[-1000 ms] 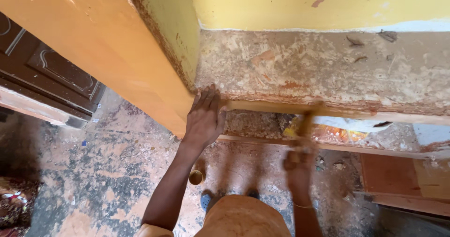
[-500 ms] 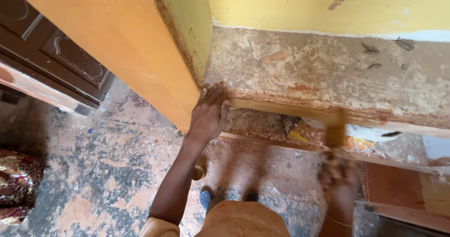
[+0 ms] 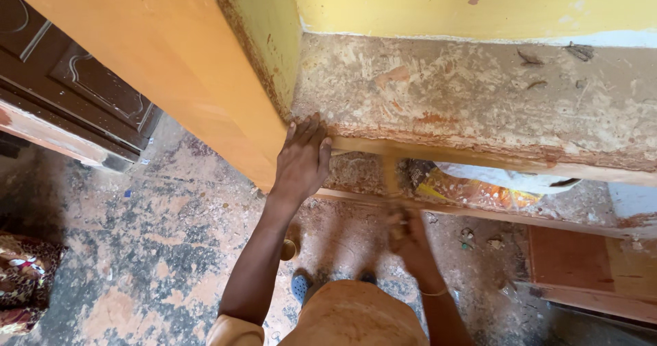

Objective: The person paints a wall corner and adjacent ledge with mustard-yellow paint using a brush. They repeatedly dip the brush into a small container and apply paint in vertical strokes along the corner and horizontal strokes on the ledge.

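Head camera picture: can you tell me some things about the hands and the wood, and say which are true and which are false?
1. The left hand lies flat on the end of the wooden strip. True.
2. The right hand looks sharp and still. False: it is blurred, and what its grip holds is too smeared to name.
3. The wall above the bench is yellow. True.
4. The worn bench top is clean and freshly painted. False: it is scraped and patchy.
5. The left hand is touching the dark brown door. False: that door is far off to the left.
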